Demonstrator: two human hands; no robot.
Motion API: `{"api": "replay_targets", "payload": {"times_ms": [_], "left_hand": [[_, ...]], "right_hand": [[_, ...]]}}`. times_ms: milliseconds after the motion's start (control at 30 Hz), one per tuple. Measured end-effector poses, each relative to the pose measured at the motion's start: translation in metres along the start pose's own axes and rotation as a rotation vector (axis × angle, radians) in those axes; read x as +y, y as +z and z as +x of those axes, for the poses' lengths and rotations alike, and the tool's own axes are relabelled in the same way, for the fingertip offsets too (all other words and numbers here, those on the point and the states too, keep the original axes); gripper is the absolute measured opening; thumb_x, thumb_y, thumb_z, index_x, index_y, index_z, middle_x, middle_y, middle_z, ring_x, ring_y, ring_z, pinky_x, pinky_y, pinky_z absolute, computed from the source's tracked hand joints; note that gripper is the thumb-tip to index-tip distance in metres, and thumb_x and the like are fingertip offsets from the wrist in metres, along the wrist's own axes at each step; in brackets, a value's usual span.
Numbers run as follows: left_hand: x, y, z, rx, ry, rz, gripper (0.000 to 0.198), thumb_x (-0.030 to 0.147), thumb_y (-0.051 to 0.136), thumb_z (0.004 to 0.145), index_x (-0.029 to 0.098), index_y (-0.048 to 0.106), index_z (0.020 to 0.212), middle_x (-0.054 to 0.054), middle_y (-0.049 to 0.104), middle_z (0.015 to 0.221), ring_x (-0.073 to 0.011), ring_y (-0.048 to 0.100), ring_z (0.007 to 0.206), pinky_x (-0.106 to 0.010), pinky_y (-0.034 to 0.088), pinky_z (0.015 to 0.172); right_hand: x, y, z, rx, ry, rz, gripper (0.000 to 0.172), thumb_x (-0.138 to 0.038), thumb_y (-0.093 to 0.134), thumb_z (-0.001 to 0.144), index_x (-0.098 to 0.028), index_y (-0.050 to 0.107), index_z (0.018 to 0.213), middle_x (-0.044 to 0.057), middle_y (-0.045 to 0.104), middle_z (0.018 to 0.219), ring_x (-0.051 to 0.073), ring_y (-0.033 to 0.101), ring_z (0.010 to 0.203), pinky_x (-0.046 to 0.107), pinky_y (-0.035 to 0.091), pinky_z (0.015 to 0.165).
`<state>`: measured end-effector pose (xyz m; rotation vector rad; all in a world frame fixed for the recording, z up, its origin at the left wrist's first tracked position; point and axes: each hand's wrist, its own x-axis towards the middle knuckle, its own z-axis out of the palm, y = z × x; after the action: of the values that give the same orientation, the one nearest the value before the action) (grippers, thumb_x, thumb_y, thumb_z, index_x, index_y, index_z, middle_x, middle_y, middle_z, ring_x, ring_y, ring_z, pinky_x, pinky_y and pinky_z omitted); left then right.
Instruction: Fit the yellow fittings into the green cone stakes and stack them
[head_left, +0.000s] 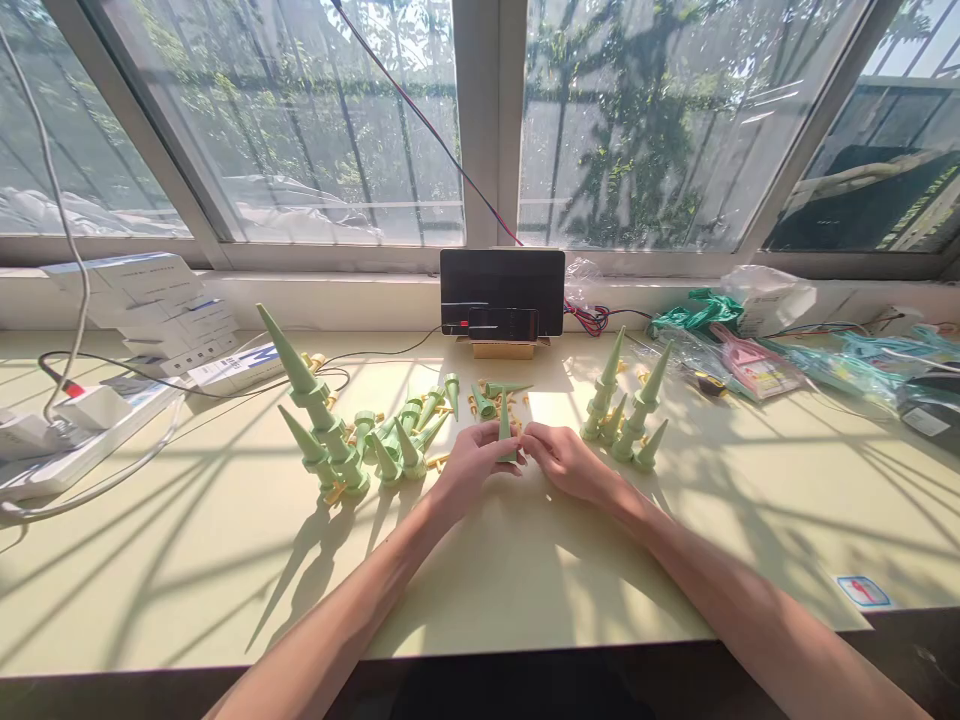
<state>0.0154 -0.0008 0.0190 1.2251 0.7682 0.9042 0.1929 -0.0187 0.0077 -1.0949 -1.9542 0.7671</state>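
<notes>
1. Two bare hands meet at the centre of a sunlit table [465, 610]; clock directions run from there, twelve pointing away from the person.
2. The left hand [476, 462] has its fingers closed round a green spike [505, 428], which stands point up between the hands.
3. The right hand [562, 460], just to the three o'clock side, is curled, thumb and fingertips together at the spike; whether they pinch a small part is hidden.
4. Around them: green spikes and stacked pieces [345, 465] from nine to eleven, loose pieces [484, 403] at twelve, more stacks [634, 430] at two. Small yellow parts [439, 462] lie among them.
5. Farther off at twelve, a dark screen [502, 270].
6. The step appears to be fitting or adjusting something on the spike; the next move seems to call for a steady left hold and fine right-hand fingerwork.
</notes>
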Motion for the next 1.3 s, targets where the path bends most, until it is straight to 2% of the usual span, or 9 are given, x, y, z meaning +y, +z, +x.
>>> {"api": "replay_targets", "payload": {"times_ms": [200, 467, 667, 900, 1067, 1167, 1300], "left_hand": [[0.0017, 0.0027, -0.0012, 0.019, 0.015, 0.049, 0.031, 0.037, 0.08, 0.069, 0.014, 0.071, 0.087, -0.007, 0.064, 0.087, -0.0151, 0.061, 0.073, -0.028, 0.054, 0.063], [-0.0018, 0.0015, -0.0005, -0.005, 0.085, 0.103, 0.031, 0.036, 0.079, 0.071, 0.014, 0.072, 0.091, -0.008, 0.066, 0.089, -0.0164, 0.062, 0.076, -0.027, 0.054, 0.063], [-0.0046, 0.0009, 0.0009, 0.01, 0.134, 0.175, 0.03, 0.041, 0.074, 0.076, 0.015, 0.07, 0.091, -0.007, 0.067, 0.088, -0.0172, 0.063, 0.076, -0.028, 0.054, 0.061], [-0.0043, 0.0036, 0.0003, 0.014, 0.173, 0.22, 0.025, 0.038, 0.073, 0.077, 0.016, 0.068, 0.087, -0.006, 0.065, 0.083, -0.017, 0.063, 0.075, -0.027, 0.053, 0.058], [-0.004, 0.0042, -0.0001, 0.005, 0.181, 0.229, 0.023, 0.036, 0.072, 0.077, 0.016, 0.067, 0.088, -0.005, 0.064, 0.084, -0.0171, 0.063, 0.076, -0.026, 0.053, 0.057], [-0.0037, 0.0044, -0.0001, 0.016, 0.167, 0.213, 0.024, 0.035, 0.073, 0.077, 0.015, 0.068, 0.089, -0.006, 0.064, 0.086, -0.0172, 0.063, 0.076, -0.027, 0.052, 0.057], [-0.0022, 0.0049, -0.0006, 0.03, 0.13, 0.141, 0.024, 0.034, 0.074, 0.076, 0.016, 0.069, 0.09, -0.006, 0.066, 0.082, -0.0177, 0.063, 0.077, -0.027, 0.052, 0.059]], "right_hand": [[0.0023, 0.001, -0.0005, 0.008, -0.021, -0.023, 0.032, -0.032, 0.038, 0.099, -0.021, 0.052, 0.073, 0.001, 0.056, 0.067, 0.015, 0.043, 0.06, 0.03, 0.035, 0.058], [0.0026, 0.0024, 0.0003, -0.004, -0.02, -0.005, 0.036, -0.034, 0.035, 0.101, -0.019, 0.053, 0.072, 0.002, 0.06, 0.073, 0.015, 0.051, 0.067, 0.029, 0.04, 0.067], [-0.0024, 0.0015, -0.0004, -0.016, -0.012, 0.041, 0.044, -0.036, 0.032, 0.102, -0.019, 0.056, 0.07, 0.002, 0.06, 0.074, 0.015, 0.05, 0.069, 0.028, 0.041, 0.07], [-0.0037, 0.0008, -0.0006, -0.009, 0.062, 0.042, 0.046, -0.04, 0.032, 0.101, -0.018, 0.054, 0.066, -0.002, 0.039, 0.06, 0.012, 0.032, 0.058, 0.026, 0.03, 0.056], [-0.0056, 0.0003, 0.0, -0.014, 0.09, 0.054, 0.045, -0.039, 0.032, 0.1, -0.019, 0.05, 0.065, -0.003, 0.029, 0.058, 0.013, 0.028, 0.055, 0.028, 0.026, 0.054], [-0.0062, 0.0012, 0.0004, -0.021, 0.083, 0.068, 0.046, -0.04, 0.03, 0.1, -0.02, 0.049, 0.064, -0.003, 0.031, 0.057, 0.013, 0.028, 0.055, 0.028, 0.028, 0.054], [-0.0042, 0.0038, 0.0006, 0.023, 0.076, 0.057, 0.047, -0.044, 0.03, 0.101, -0.019, 0.046, 0.064, -0.002, 0.04, 0.059, 0.012, 0.036, 0.058, 0.027, 0.032, 0.058]]}}
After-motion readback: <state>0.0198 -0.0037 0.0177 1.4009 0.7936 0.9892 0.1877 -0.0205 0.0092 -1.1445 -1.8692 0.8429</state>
